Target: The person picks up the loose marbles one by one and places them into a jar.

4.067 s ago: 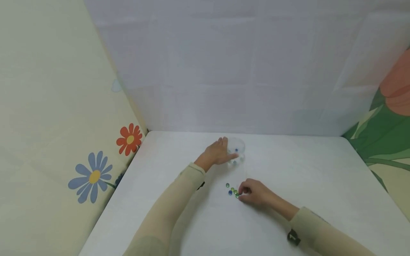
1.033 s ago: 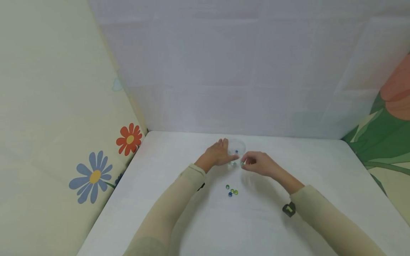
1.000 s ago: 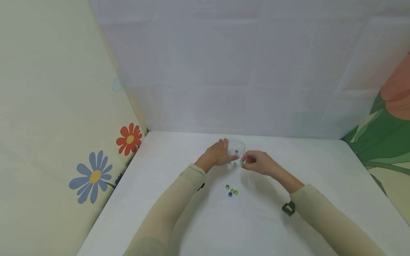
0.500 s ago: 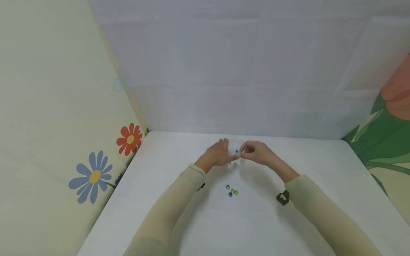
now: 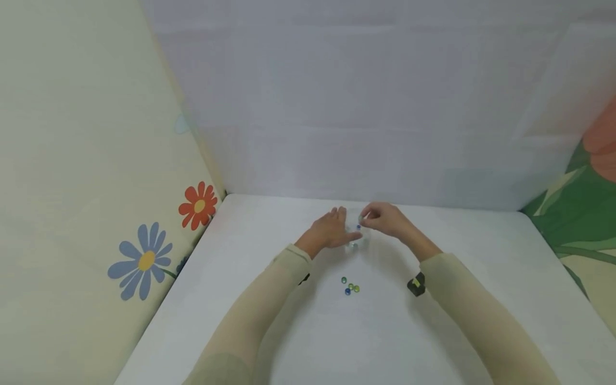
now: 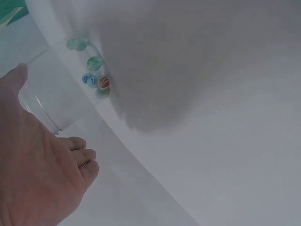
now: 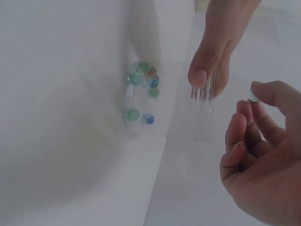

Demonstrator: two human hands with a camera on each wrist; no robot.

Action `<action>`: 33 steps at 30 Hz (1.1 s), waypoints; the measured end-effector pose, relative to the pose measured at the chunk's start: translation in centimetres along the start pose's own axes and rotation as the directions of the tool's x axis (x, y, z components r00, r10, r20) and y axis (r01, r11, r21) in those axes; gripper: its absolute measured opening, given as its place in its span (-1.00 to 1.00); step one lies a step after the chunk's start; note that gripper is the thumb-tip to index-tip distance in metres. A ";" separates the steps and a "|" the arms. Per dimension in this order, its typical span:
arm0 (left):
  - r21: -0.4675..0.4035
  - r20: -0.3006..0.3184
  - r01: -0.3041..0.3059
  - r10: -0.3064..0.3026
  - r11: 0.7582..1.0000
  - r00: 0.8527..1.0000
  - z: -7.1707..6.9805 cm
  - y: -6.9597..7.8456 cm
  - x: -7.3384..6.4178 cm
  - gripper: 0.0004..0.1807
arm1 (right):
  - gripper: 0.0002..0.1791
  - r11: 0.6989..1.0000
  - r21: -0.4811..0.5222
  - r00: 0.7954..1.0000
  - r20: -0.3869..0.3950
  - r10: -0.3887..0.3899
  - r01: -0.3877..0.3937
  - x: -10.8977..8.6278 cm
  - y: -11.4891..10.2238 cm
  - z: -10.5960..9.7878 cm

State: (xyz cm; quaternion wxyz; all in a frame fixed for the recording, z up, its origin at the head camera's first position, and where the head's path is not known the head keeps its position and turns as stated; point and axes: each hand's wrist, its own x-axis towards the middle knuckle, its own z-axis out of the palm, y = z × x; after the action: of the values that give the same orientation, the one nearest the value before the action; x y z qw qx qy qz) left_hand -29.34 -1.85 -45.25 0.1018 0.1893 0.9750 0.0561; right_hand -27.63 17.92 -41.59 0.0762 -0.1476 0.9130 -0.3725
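A clear jar (image 6: 59, 94) stands near the back of the white table with several green, blue and orange-streaked marbles (image 7: 133, 114) at its bottom. My left hand (image 5: 329, 229) holds it near the mouth, the thumb on the near side and the fingers around the left. Beside and just above the jar's mouth is my right hand (image 5: 385, 219). Its thumb and index finger pinch a pale green marble (image 7: 253, 95); the other fingers curl loosely. Between both arms, loose marbles lie on the table: a dark green marble (image 5: 344, 280), a blue marble (image 5: 348, 292) and yellow-green marbles (image 5: 356, 289).
The white table (image 5: 308, 342) backs onto a pale hanging sheet (image 5: 337, 107). A floral-printed sheet (image 5: 144, 133) borders the left side, and another print with a large tulip (image 5: 597, 187) stands on the right. Black devices, such as the wrist camera (image 5: 416, 284), sit under the sleeves.
My right hand has picked up a green marble from the loose group and carried it up and back to the jar's mouth. The left hand keeps its place at the jar.
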 end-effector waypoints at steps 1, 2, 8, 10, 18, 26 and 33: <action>0.002 0.000 0.000 0.000 1.000 1.000 0.0 0.0 0.0 0.15 | -0.74 1.000 0.001 1.000 -0.001 0.005 -0.005 0.2 0.1 0.0; 0.003 0.003 0.002 -0.002 1.000 1.000 0.0 0.0 0.1 0.15 | -0.74 1.000 0.000 1.000 0.000 0.012 -0.012 0.3 0.1 0.0; -0.009 0.018 0.002 -0.002 1.000 1.000 -0.2 0.1 0.1 0.17 | -0.72 0.998 0.015 0.998 -0.003 0.055 -0.055 0.8 0.1 -0.2; -0.014 0.019 0.000 0.000 1.000 1.000 -0.2 0.2 0.1 0.18 | -0.71 0.998 0.029 0.998 -0.010 0.059 -0.059 1.0 0.1 -0.3; -0.080 0.018 0.006 -0.005 0.997 1.000 -0.1 -0.1 0.3 0.19 | -0.69 0.994 0.079 0.997 -0.007 0.083 -0.082 1.9 0.6 0.1; -0.125 -0.026 -0.005 0.002 0.992 1.000 0.1 -0.4 0.2 0.17 | -0.66 0.993 0.073 0.996 -0.015 0.090 -0.089 1.7 0.7 0.5; -0.174 -0.069 -0.014 0.002 0.985 0.998 0.9 -0.5 0.6 0.16 | -0.68 0.990 0.109 0.995 -0.022 0.092 -0.089 0.2 1.0 0.5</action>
State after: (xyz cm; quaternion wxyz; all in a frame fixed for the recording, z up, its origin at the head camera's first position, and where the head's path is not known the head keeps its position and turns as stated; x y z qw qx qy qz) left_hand -29.84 -2.02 -46.25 0.0843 0.1814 0.9685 0.1481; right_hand -27.92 18.20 -42.66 0.0885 -0.0964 0.8982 -0.4196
